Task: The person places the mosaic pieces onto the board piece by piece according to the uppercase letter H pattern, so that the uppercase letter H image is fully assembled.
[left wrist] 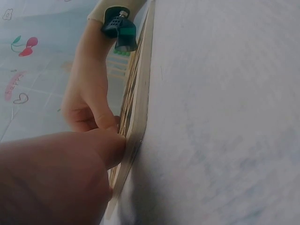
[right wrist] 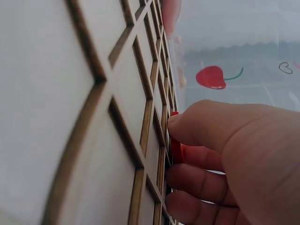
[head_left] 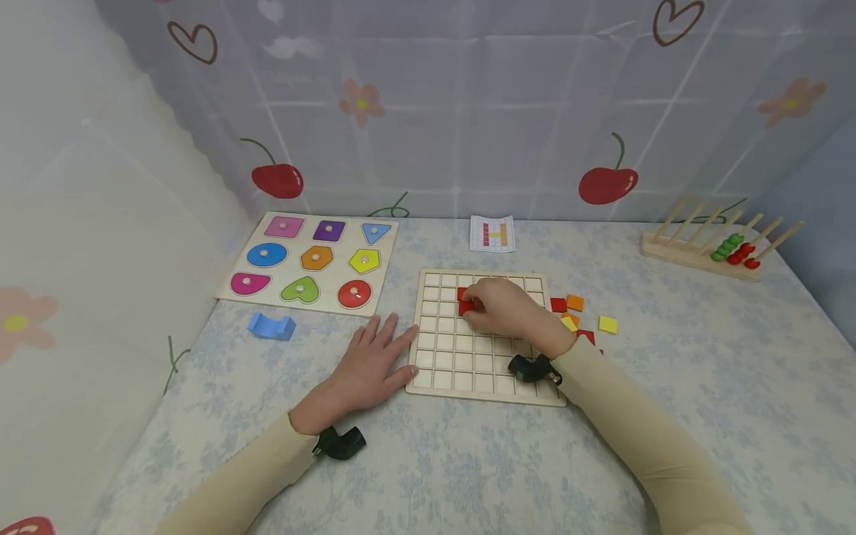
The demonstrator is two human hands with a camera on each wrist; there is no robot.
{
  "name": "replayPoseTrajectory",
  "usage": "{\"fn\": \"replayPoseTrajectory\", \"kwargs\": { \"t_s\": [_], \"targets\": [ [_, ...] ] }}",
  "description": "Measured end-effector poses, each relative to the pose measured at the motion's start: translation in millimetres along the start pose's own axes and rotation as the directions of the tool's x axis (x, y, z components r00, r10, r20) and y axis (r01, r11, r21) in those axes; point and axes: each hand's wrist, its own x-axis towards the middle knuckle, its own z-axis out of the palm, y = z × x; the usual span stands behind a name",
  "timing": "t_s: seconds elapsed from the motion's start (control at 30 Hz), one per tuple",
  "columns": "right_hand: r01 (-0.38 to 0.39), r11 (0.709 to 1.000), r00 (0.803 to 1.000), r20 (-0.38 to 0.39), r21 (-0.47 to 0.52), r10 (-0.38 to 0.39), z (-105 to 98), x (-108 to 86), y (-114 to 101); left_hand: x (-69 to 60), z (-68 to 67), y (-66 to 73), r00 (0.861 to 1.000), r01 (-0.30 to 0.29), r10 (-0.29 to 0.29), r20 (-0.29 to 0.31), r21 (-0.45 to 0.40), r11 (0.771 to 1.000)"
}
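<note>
A wooden grid board (head_left: 443, 360) with square cells lies on the table in front of me. My right hand (head_left: 501, 306) is over its upper middle and pinches a red square tile (right wrist: 176, 151) between thumb and fingers, against the grid. In the head view, red (head_left: 465, 307) shows in two neighbouring cells beside those fingertips; whether the pinched tile is fully seated I cannot tell. My left hand (head_left: 371, 369) lies with fingers spread, its thumb and fingertips touching the board's left edge. Loose red, orange and yellow tiles (head_left: 608, 324) lie right of the board, partly behind my right forearm.
A small pattern card (head_left: 492, 234) lies behind the board. A knobbed shape puzzle (head_left: 344, 301) is at the back left, with a blue curved block (head_left: 271, 326) in front of it. A wooden peg stand (head_left: 698, 260) with green and red beads stands at the back right.
</note>
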Motion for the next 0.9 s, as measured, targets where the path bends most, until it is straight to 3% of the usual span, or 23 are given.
{"fn": "replayPoseTrajectory", "kwargs": {
  "t_s": [0.9],
  "targets": [
    [-0.015, 1.0, 0.999, -0.032, 0.02, 0.015, 3.4, 0.7, -3.6, -0.6, -0.5, 0.5, 1.0, 0.003, -0.003, -0.013, -0.011, 1.0]
  ]
}}
